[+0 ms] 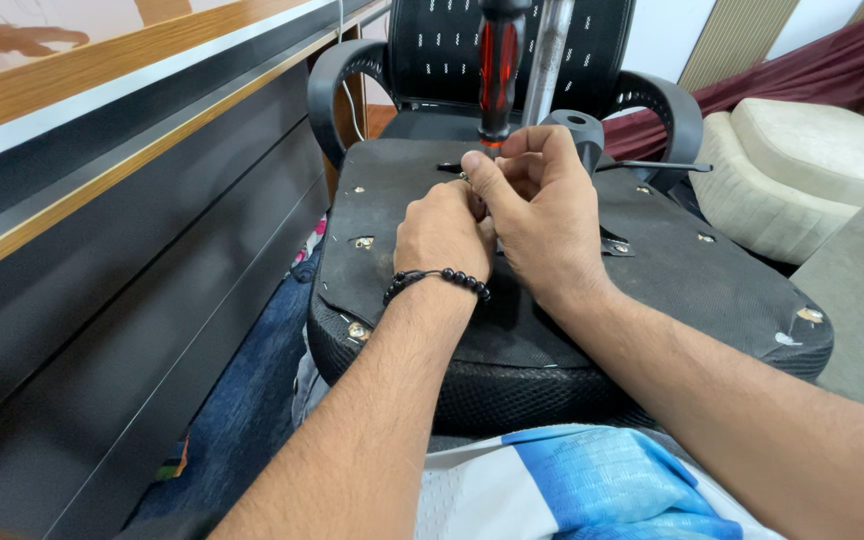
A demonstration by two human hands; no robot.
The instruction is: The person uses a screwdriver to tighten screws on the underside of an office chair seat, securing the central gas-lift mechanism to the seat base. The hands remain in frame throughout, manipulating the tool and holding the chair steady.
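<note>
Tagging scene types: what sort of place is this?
Probably an office or home room used for a repair: a long dark desk, an upturned office chair seat under both hands, and a cream sofa.

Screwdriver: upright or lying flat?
Upright. The red-and-black screwdriver stands handle-up, tip down on the overturned chair seat; the right hand pinches its lower end, the left hand alongside.

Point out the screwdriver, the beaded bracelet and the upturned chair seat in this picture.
screwdriver (498, 70): head view, on its red and black handle.
beaded bracelet (439, 278): head view, on the dark beads across the left wrist.
upturned chair seat (692, 290): head view, on its bare black underside.
</note>
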